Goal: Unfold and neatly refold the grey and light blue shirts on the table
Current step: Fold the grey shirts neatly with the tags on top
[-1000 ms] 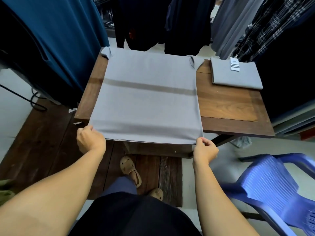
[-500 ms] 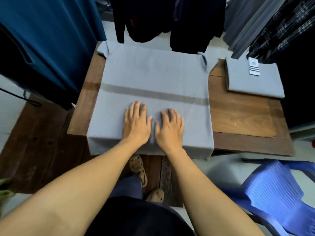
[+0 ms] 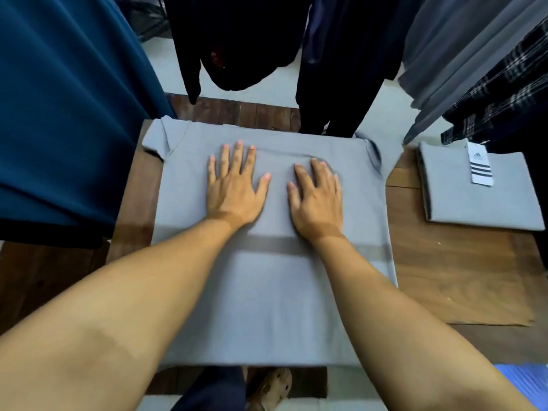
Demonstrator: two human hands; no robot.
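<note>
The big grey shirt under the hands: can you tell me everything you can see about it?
The grey shirt lies spread flat on the wooden table, its near hem at the table's near edge. It looks like soft, smooth cloth. A short sleeve sticks out at each far corner, and a darker band crosses its middle. The left hand and right hand press flat on its upper part, side by side.

Both flat hands, left hand (image 3: 234,189) and right hand (image 3: 315,200), slid up the grey shirt (image 3: 267,307).
</note>
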